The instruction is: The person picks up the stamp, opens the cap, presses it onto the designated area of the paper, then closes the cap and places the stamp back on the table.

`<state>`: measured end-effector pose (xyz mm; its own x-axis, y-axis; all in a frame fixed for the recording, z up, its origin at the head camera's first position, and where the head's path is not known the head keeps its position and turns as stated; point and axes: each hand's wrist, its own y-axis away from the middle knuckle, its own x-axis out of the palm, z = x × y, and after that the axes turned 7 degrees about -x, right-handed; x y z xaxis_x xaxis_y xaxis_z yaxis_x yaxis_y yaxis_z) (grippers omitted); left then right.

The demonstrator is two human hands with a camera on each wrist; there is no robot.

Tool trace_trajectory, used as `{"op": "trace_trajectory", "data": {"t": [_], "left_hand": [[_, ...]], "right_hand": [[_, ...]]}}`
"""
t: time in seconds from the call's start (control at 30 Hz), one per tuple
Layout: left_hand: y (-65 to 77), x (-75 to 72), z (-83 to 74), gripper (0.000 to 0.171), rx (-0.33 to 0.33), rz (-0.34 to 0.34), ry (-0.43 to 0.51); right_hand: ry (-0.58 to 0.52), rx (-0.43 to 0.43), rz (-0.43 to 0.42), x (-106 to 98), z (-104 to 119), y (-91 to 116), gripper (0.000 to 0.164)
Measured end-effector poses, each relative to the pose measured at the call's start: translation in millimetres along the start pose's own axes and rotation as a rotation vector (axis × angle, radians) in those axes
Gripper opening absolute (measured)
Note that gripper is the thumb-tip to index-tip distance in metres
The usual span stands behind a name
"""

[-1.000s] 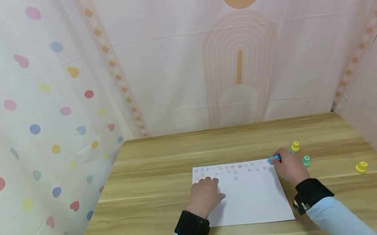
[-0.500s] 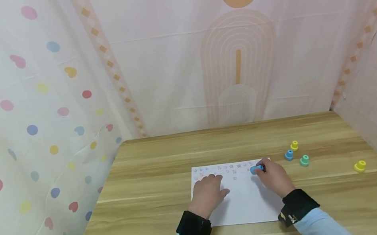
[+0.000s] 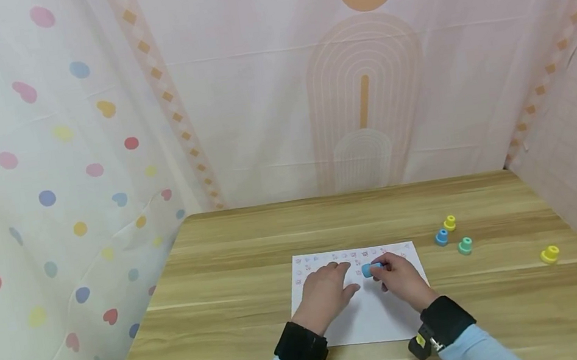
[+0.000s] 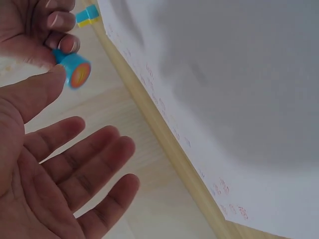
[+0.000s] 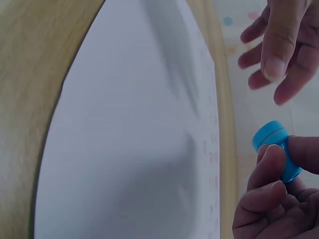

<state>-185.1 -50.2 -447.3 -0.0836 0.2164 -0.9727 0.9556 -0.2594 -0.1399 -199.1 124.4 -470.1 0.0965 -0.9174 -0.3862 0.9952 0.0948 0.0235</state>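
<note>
My right hand (image 3: 403, 277) pinches a small blue toy stamp (image 3: 371, 270) between thumb and fingers above the paper. The stamp lies on its side in the air, and its round orange-red face with a yellow mark shows in the left wrist view. My left hand (image 3: 324, 295) is held over the left part of the white paper (image 3: 372, 322), fingers extended and thumb spread toward the stamp. In the right wrist view a gap parts the left fingers from the stamp. Rows of small reddish prints (image 3: 353, 254) run along the sheet's far edge, partly hidden by the hands.
Beyond the paper's right edge stand a yellow stamp (image 3: 449, 223), a blue stamp (image 3: 442, 237) and a green stamp (image 3: 465, 246). Another yellow stamp (image 3: 550, 254) is farther right. Patterned curtains (image 3: 252, 117) surround the wooden table (image 3: 217, 301).
My right hand has carried the blue stamp leftward from the paper's far right corner to near the left hand. The left hand has shifted slightly right, thumb toward the stamp.
</note>
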Motion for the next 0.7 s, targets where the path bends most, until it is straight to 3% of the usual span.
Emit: {"op": "trace_trajectory", "data": {"t": [0.5, 0.7], "left_hand": [[-2.5, 4.0, -6.8, 0.038, 0.121, -0.11, 0.104], [-2.8, 2.1, -9.7, 0.028, 0.155, -0.084, 0.182]], "right_hand": [[-0.332, 0.058, 0.205, 0, 11, 3, 0.03], [-0.419, 0.089, 0.271, -5, 10, 2, 0.026]]}}
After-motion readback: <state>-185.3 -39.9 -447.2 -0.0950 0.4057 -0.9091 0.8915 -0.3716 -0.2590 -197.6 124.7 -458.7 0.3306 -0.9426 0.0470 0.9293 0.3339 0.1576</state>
